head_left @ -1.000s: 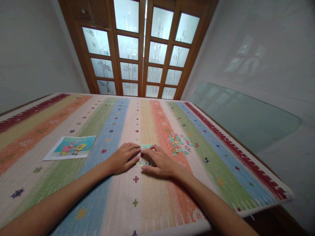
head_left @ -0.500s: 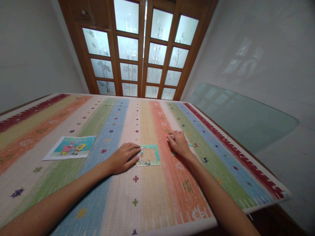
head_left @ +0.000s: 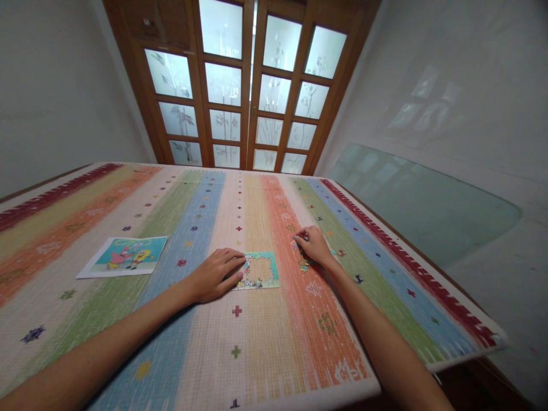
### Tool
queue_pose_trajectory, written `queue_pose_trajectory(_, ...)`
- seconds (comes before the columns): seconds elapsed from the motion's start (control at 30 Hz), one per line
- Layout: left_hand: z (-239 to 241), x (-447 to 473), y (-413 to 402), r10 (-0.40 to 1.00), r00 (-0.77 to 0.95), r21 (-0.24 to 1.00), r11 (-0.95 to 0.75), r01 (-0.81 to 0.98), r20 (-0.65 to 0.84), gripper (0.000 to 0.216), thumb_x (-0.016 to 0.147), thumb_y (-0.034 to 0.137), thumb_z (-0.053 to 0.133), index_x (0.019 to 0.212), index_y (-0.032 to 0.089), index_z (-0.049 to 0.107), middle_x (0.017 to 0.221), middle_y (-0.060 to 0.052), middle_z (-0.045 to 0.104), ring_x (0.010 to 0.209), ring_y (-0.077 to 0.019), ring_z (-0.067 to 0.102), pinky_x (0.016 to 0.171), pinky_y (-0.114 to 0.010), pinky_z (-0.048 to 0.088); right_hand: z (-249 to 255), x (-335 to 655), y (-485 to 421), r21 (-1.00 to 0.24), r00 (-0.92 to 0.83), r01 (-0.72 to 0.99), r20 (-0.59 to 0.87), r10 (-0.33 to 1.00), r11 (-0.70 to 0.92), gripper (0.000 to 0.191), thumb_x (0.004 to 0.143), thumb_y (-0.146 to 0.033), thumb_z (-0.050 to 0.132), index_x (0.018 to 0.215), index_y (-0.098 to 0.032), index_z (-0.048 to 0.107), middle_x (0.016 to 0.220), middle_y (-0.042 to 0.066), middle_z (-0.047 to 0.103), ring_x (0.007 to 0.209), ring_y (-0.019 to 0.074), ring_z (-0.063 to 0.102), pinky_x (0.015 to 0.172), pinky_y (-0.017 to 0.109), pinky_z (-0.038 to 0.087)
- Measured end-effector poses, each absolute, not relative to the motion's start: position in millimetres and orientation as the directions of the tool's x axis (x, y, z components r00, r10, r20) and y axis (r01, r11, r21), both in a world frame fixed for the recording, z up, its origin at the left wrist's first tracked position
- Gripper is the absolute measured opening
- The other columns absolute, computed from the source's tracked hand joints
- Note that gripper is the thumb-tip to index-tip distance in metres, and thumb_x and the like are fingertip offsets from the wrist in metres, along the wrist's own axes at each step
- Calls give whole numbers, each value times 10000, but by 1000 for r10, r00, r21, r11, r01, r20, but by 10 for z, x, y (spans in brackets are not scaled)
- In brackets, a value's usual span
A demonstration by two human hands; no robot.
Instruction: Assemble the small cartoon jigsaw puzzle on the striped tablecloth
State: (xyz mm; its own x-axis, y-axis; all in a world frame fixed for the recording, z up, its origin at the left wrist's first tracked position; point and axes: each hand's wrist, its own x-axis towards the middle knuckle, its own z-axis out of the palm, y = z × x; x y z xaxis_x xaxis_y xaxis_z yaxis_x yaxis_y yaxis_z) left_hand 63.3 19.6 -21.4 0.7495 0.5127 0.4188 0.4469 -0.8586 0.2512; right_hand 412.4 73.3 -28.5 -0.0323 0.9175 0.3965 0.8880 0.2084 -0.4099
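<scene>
A small jigsaw frame [head_left: 260, 270], its border joined and its middle hollow, lies on the striped tablecloth [head_left: 265, 342]. My left hand [head_left: 215, 275] rests flat beside it, fingers touching its left edge. My right hand [head_left: 314, 245] is over a heap of loose puzzle pieces [head_left: 305, 263] to the right, fingers curled down and pinched into the pieces. What those fingertips hold is hidden.
A printed cartoon reference picture [head_left: 124, 256] lies at the left of the table. Wooden doors with frosted glass panes [head_left: 244, 85] stand beyond the far edge. A glass sheet [head_left: 419, 200] leans by the wall on the right. The table's right edge [head_left: 428, 268] is close.
My right hand left the jigsaw frame, moved right to the loose pieces and curled its fingers onto them. My left hand has stayed at the frame's left edge.
</scene>
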Motion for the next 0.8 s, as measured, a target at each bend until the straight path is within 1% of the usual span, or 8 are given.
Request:
queue_pose_trajectory(0.1,-216,631,197,515,749,257,-857,446,418,320,1048,319,434,1255,177,631,1236,-133,673,1145,-274,606,1002,-475,484,-195,4055,673,-460,-35,858,392,919,229,160,873,-215,577,801,-175,714,785,60,713,713,192,602,709,315,445)
queue_pose_trajectory(0.2,-216,630,203,513,753,266,-858,439,411,326,1033,285,431,1270,181,629,1244,-133,669,1151,-274,603,1005,-477,483,-97,3874,534,-503,-88,810,405,910,302,154,887,-244,590,839,-184,724,815,56,735,715,181,607,690,302,446)
queue_pose_trajectory(0.3,-212,629,206,509,761,271,-860,433,402,336,1016,257,427,1279,173,619,1252,-140,661,1154,-280,601,1005,-485,481,-33,3606,339,-617,-250,642,392,885,455,136,902,-246,616,875,-191,736,821,46,734,708,170,599,674,294,447)
queue_pose_trajectory(0.37,-207,628,203,507,764,269,-861,431,399,339,1010,258,432,1282,167,613,1257,-143,656,1156,-286,598,1008,-491,476,-21,3427,209,-663,-317,581,351,881,473,102,901,-235,648,882,-189,737,799,36,724,673,156,580,642,282,441)
queue_pose_trajectory(0.4,-204,628,200,507,763,268,-861,432,400,339,1007,264,440,1283,167,611,1255,-143,656,1153,-288,599,1006,-493,476,-22,3350,153,-677,-336,565,333,881,472,81,894,-216,664,879,-187,738,799,34,724,670,152,578,643,281,443)
queue_pose_trajectory(0.57,-194,630,184,517,762,269,-855,443,391,364,970,343,524,1271,160,615,1234,-150,660,1144,-309,605,990,-498,481,-55,3117,-17,-683,-448,539,263,854,493,67,885,-152,709,888,-197,758,842,34,731,816,171,632,775,312,480)
queue_pose_trajectory(0.67,-195,638,179,521,757,269,-853,447,394,385,947,376,557,1265,167,612,1233,-147,659,1147,-312,605,990,-496,481,-62,3059,-47,-690,-469,524,255,846,499,79,882,-140,711,878,-198,765,848,32,729,821,170,634,782,315,487)
queue_pose_trajectory(0.8,-187,652,169,520,750,273,-854,444,409,387,923,364,578,1256,170,615,1220,-140,662,1129,-307,610,983,-490,486,-65,3016,-52,-694,-466,500,289,836,518,97,877,-136,710,867,-209,772,836,23,735,818,172,630,778,318,481)
